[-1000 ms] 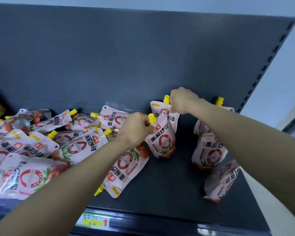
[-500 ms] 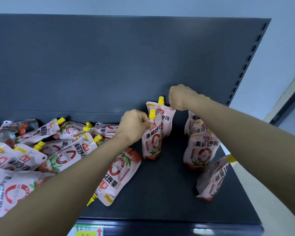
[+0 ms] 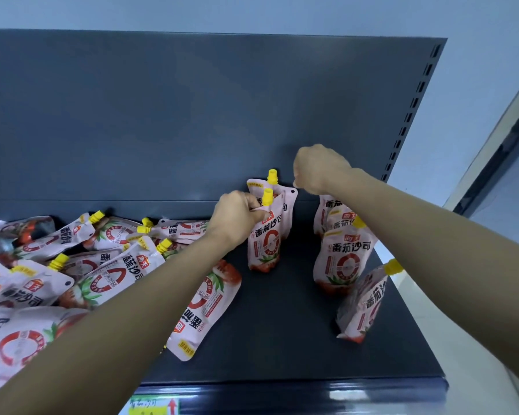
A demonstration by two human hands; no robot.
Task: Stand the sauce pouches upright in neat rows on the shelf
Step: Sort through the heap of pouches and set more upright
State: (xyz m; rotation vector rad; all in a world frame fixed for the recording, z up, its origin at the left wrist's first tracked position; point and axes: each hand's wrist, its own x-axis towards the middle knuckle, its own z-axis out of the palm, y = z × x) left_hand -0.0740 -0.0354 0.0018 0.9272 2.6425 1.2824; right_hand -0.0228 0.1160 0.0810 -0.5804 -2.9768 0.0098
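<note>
Pink sauce pouches with yellow spouts are spread over a dark shelf [image 3: 282, 348]. My left hand [image 3: 237, 218] pinches the top left corner of an upright pouch [image 3: 265, 244] at mid-shelf. Directly behind it stands a second upright pouch [image 3: 286, 202]. My right hand [image 3: 321, 169] is curled into a fist just above and to the right of that rear pouch's top corner, with nothing visible in it. On the right, my right forearm partly hides two upright pouches [image 3: 345, 259]. In front of them, a third pouch [image 3: 366, 307] leans.
A heap of several pouches [image 3: 72, 265] lies flat on the left. One more flat pouch [image 3: 204, 304] lies under my left forearm. The grey back panel [image 3: 192, 115] rises behind. A price label [image 3: 153, 405] sits on the front rail, and the shelf ends at the right.
The front pouch in my left hand has been brought straighter and closer in front of the rear pouch. My right hand has lifted off the rear pouch's top corner.
</note>
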